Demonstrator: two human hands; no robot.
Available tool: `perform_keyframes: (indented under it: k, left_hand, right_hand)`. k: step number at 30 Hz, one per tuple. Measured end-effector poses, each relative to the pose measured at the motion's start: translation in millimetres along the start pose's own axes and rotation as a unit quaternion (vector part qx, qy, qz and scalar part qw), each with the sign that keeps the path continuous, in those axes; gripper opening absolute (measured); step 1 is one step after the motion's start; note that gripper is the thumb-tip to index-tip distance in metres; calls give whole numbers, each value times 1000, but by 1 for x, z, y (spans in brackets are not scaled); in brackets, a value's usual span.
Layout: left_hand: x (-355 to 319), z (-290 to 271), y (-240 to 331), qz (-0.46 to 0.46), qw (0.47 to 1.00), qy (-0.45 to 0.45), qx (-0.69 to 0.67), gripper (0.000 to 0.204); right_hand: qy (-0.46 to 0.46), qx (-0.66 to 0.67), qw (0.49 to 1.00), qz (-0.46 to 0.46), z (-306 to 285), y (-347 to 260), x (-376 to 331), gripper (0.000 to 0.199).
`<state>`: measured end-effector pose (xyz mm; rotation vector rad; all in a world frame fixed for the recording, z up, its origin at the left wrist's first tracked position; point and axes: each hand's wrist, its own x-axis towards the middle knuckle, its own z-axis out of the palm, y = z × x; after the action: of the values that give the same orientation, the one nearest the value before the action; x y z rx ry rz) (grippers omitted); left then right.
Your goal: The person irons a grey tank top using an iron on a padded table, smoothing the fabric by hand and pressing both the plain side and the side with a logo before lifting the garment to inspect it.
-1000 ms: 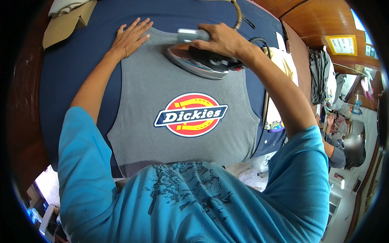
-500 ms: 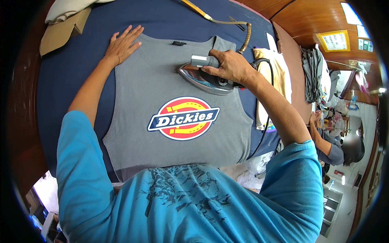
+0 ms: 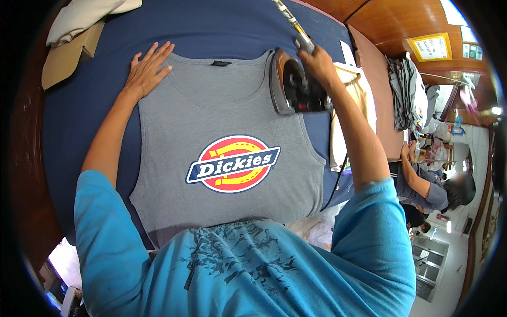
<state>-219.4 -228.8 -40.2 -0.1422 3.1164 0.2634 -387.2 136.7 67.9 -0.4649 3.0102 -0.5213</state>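
A grey sleeveless shirt point(image 3: 211, 111) with a red, yellow and blue printed emblem point(image 3: 233, 164) lies spread on a dark blue padded surface point(image 3: 211, 34). My left hand point(image 3: 149, 71) rests flat, fingers spread, at its upper left shoulder. My right hand point(image 3: 318, 64) grips the handle of a clothes iron point(image 3: 288, 87). The iron sits over the shirt's upper right shoulder and armhole edge, its tip pointing away from me; whether its plate touches the cloth I cannot tell. The shirt's lower edge is hidden behind my blue shirt.
A cardboard box point(image 3: 71, 58) with pale cloth point(image 3: 87, 18) on it stands at the far left. Right of the iron lies a cream garment point(image 3: 351, 87), with a dark cord point(image 3: 338, 182) alongside. Folded dark garments point(image 3: 402, 95) and a seated person point(image 3: 430, 182) are farther right.
The iron has moved right from below the neckline to the right shoulder, and its tip has turned from leftward to away from me. My left hand stays at the left shoulder.
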Motion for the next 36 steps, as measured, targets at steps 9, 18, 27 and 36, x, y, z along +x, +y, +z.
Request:
perform_keyframes:
  k: [9,18,27,36]
  left_hand:
    - [3,-3,-1,0,1000,-5,18,56]
    - [4,-3,3,12,1000,7,14,56]
    - [0,-7,5,7,1000,-6,20,57]
    - [2,-5,3,7,999,-2,32,58]
  right_hand:
    - [-64,0,995,-71,-4,36,37,54]
    - [-37,49,993,-98,-19,19,-10,71]
    - [-85,-28,985,-145,1,-44,-2,53]
    - [-126,-17,979,-158,-5,-55,-7,54]
